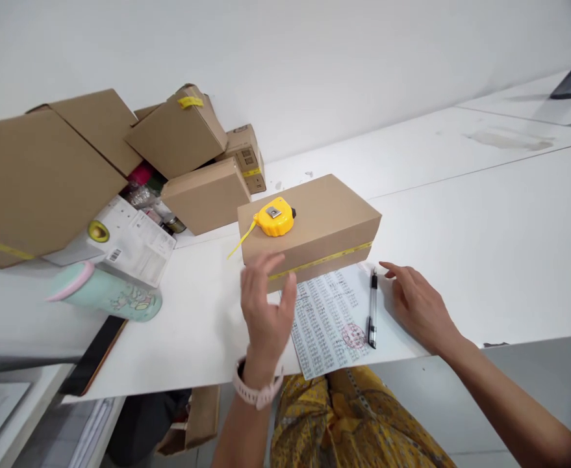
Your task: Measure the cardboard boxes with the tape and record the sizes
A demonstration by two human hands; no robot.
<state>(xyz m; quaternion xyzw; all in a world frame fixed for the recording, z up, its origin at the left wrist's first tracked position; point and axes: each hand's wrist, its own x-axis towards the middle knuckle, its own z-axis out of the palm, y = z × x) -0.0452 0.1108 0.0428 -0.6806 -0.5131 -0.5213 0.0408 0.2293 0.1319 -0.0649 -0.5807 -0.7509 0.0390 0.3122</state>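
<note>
A closed brown cardboard box [331, 214] with a yellow printed strip along its side lies in front of me on the white table. On its top rests a yellow tape measure [276, 217], its short end of tape sticking out over the left edge. My left hand [267, 305] is raised at the box's near left corner, thumb and fingers apart, holding nothing. To the right of the box, my right hand [416, 302] lies low over the table with fingers loosely extended and nothing held. Between the hands are a printed sheet [324, 325] with a red stamp and a black-capped clear pen [373, 312].
Several cardboard boxes [207, 195] are piled at the back left. A mint green bottle [114, 292] with a pink rim stands near a white package [143, 247]. A dark strip [95, 357] lies at the table's left edge. The wall [338, 71] is behind.
</note>
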